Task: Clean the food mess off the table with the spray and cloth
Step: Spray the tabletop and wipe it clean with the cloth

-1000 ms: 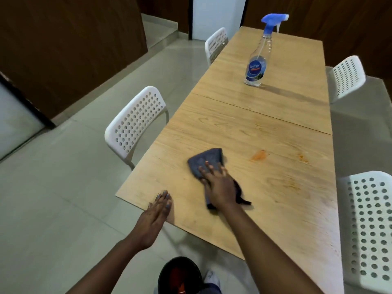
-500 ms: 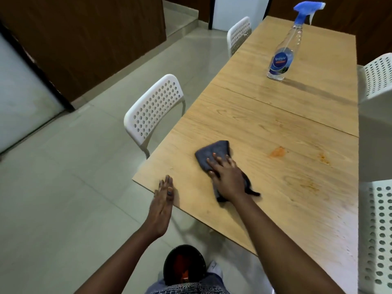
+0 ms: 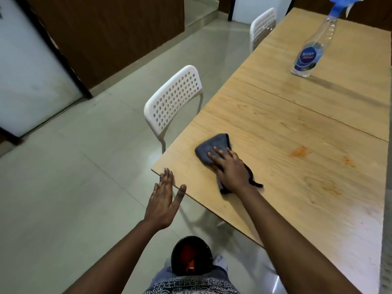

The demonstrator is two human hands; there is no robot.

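Spray bottle (image 3: 310, 49) at top right: its blue trigger head is cut off by the top edge and blurred; label text too blurry to read. Grey cloth (image 3: 214, 148): the middle part is hidden under the right hand (image 3: 231, 168), w/ only the far fold and a dark trailing end showing. Wooden table (image 3: 297, 198): right side runs out of frame, near right surface smeared by blur. Far white chair (image 3: 262, 25): only its backrest shows, the rest hidden behind the table. Dark round object (image 3: 191, 258) near the person's feet: can't tell what it is. Both arms cut off at the bottom edge.
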